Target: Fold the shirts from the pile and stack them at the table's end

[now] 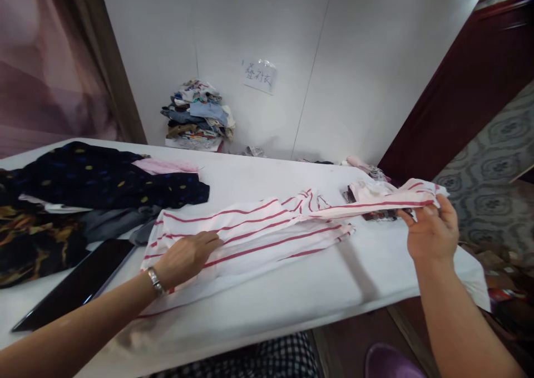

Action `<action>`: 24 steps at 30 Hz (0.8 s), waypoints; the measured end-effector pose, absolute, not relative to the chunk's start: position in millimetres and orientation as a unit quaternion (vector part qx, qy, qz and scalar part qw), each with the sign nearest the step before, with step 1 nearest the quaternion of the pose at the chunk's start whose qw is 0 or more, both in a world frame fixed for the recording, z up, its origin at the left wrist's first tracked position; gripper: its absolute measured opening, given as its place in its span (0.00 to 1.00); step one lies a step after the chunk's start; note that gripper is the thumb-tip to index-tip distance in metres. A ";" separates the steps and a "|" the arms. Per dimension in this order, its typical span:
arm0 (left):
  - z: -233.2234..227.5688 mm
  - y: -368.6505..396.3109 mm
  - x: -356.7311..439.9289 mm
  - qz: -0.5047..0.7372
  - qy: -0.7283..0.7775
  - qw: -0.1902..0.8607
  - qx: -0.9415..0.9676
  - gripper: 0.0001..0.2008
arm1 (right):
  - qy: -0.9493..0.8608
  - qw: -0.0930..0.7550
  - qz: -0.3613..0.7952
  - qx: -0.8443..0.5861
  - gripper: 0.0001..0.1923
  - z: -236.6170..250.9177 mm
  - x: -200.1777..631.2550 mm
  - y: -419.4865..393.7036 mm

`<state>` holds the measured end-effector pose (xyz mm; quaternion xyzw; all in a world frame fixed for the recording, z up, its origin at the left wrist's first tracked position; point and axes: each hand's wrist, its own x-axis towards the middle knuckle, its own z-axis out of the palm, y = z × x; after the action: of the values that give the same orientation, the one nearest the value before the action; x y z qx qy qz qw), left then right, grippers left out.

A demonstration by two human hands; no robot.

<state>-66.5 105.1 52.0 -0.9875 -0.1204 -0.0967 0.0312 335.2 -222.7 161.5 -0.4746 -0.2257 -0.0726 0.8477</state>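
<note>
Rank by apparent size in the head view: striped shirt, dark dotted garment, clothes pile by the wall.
1. Striped shirt
2. Dark dotted garment, close to the shirt in size
3. Clothes pile, smallest, though it lies farthest from the camera

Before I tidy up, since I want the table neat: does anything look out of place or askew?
Yes. Dark garments lie crumpled in a heap at the table's far left, unfolded. The striped shirt lies partly flat under the left hand, its far end lifted by the right hand.

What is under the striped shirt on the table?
Under the striped shirt lies the white table. Its raised right end, held by the right hand, hangs over a patterned cloth. Anything beneath the flat part is hidden.
</note>
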 end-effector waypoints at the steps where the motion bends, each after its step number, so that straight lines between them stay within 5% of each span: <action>1: 51.5 103.8 -68.8 -0.090 -0.124 0.023 -0.988 0.23 | -0.220 0.849 -0.077 -0.474 0.23 159.6 335.7 -224.2; 8: 45.1 99.7 -82.3 -0.057 -0.214 -0.051 -0.974 0.24 | -0.234 0.842 -0.120 -0.470 0.18 169.2 339.1 -197.1; 13: 64.4 89.0 -74.3 -0.101 -0.295 -0.211 -0.926 0.21 | -0.359 0.826 -0.075 -0.429 0.18 204.5 301.8 -117.2; 20: 93.8 86.4 -54.6 -0.184 -0.363 -0.569 -0.714 0.24 | -0.684 0.543 0.211 -0.438 0.28 212.4 175.6 -26.9; 24: 84.0 97.6 -75.7 -0.198 -0.386 -0.586 -0.685 0.29 | -0.630 0.550 0.210 -0.507 0.28 186.6 210.3 -1.1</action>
<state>-75.7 97.6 84.0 -0.6849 -0.3855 -0.1982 -0.5857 210.3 -1.1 186.6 -0.5070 -0.6298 0.2102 0.5497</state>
